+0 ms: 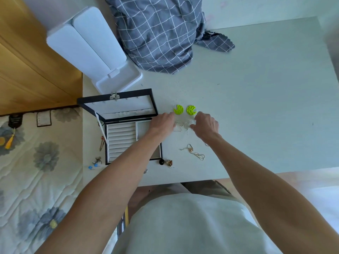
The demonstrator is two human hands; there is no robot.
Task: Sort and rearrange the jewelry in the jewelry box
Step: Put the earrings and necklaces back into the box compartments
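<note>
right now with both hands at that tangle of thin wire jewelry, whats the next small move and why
Probably tease one piece free of the silvery wire tangle before lifting anything. The left hand and right hand meet over it on the table, and the strands look intertwined. The open jewelry box beside the left hand shows bare ring rolls, so there is room for a freed piece.

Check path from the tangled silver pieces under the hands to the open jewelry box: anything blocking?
Only the left hand and its forearm lie between the silver tangle and the jewelry box. No other object on that strip of table. Lid is open.
</note>
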